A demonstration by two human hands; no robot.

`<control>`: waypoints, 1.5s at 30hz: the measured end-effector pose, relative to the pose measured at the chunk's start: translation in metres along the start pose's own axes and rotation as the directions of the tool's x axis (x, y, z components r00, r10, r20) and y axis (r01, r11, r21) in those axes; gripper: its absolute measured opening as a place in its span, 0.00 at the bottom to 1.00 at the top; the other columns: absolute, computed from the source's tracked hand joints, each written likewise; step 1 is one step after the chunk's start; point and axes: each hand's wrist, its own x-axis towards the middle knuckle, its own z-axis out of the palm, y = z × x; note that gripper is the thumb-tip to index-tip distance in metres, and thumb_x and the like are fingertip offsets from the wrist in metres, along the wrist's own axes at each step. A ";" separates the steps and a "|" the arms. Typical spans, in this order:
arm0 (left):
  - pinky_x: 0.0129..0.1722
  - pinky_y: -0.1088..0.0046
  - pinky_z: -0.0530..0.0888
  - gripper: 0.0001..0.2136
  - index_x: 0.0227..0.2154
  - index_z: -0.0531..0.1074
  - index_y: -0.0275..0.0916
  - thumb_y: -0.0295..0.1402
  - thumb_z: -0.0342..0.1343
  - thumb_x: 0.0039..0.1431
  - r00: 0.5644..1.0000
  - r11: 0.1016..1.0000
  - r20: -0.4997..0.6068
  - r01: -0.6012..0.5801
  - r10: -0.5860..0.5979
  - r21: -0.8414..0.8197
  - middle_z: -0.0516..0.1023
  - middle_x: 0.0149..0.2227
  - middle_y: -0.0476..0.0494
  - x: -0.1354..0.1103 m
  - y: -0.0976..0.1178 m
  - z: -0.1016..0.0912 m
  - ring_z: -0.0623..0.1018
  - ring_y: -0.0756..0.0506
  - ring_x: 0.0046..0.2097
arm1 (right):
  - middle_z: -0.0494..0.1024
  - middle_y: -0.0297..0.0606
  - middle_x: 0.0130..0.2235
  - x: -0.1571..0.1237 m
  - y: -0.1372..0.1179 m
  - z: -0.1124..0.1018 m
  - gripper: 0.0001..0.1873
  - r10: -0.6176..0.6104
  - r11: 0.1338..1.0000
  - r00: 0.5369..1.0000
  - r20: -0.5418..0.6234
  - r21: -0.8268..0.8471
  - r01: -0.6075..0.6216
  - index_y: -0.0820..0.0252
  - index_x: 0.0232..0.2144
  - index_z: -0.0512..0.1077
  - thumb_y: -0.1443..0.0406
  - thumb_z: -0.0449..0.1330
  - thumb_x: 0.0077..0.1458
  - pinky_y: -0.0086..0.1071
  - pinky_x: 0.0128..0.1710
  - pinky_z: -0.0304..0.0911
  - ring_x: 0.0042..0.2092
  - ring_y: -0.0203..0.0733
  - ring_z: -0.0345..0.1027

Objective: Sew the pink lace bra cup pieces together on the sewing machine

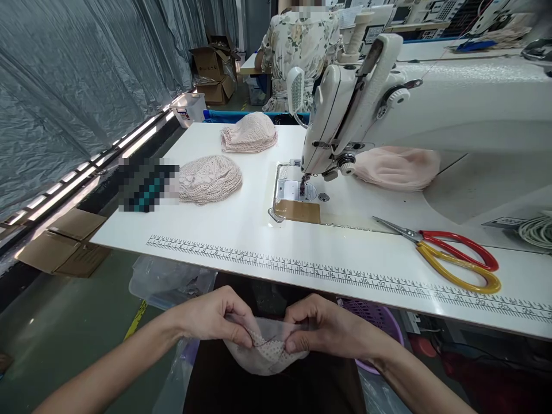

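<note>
Silver sheeting covers the upper left of the frame, with an opened cardboard box below it at the left edge. A clear plastic tub shows beneath the white table, left of centre. Two knitted beige pieces lie on the tabletop, one left of centre, the other farther up the frame, just apart from it. At lower centre, the person's left hand pinches the left side of a sheer pale cloth between thumb and fingers. The cloth, with a dotted patch, hangs between both hands over a dark lap. A co-worker in a floral top sits at top centre. The right hand grips the cloth's right side, thumb on top. A white sewing machine fills the upper right, a pink fabric piece lying beneath its arm. A purple basket sits under the table edge; red-and-yellow-handled scissors lie, blades slightly apart, at right.
</note>
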 end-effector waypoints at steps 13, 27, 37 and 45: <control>0.30 0.81 0.73 0.06 0.30 0.81 0.40 0.33 0.67 0.47 0.992 0.992 -0.019 0.121 -0.122 -0.026 0.81 0.26 0.48 0.002 0.008 0.008 0.78 0.50 0.29 | 0.71 0.33 0.27 -0.001 -0.003 0.003 0.14 -0.106 0.983 0.994 -0.001 -0.154 0.104 0.65 0.26 0.76 0.58 0.65 0.52 0.26 0.28 0.56 0.29 0.34 0.63; 0.22 0.80 0.60 0.06 0.29 0.81 0.37 0.34 0.64 0.48 0.986 0.986 -0.114 0.136 -0.126 0.092 0.73 0.20 0.52 0.004 0.016 0.014 0.66 0.54 0.23 | 0.71 0.33 0.26 0.006 -0.005 0.012 0.16 -0.064 0.993 0.995 -0.071 -0.106 0.056 0.64 0.27 0.76 0.54 0.65 0.51 0.25 0.27 0.58 0.28 0.34 0.63; 0.24 0.80 0.59 0.07 0.30 0.79 0.36 0.32 0.64 0.46 0.982 0.988 -0.150 0.128 -0.114 0.086 0.70 0.21 0.52 -0.006 0.012 0.011 0.64 0.53 0.24 | 0.68 0.30 0.25 0.009 0.000 0.012 0.14 -0.035 0.994 0.995 -0.090 -0.110 0.025 0.64 0.27 0.74 0.57 0.66 0.48 0.24 0.25 0.53 0.27 0.32 0.59; 0.26 0.79 0.61 0.12 0.32 0.78 0.35 0.34 0.67 0.43 0.975 0.996 -0.206 0.077 -0.083 -0.037 0.71 0.22 0.52 -0.006 0.004 0.009 0.64 0.53 0.25 | 0.63 0.27 0.21 0.011 0.002 0.015 0.18 0.004 0.999 0.993 -0.122 0.041 0.001 0.64 0.22 0.71 0.54 0.68 0.45 0.24 0.23 0.48 0.24 0.30 0.52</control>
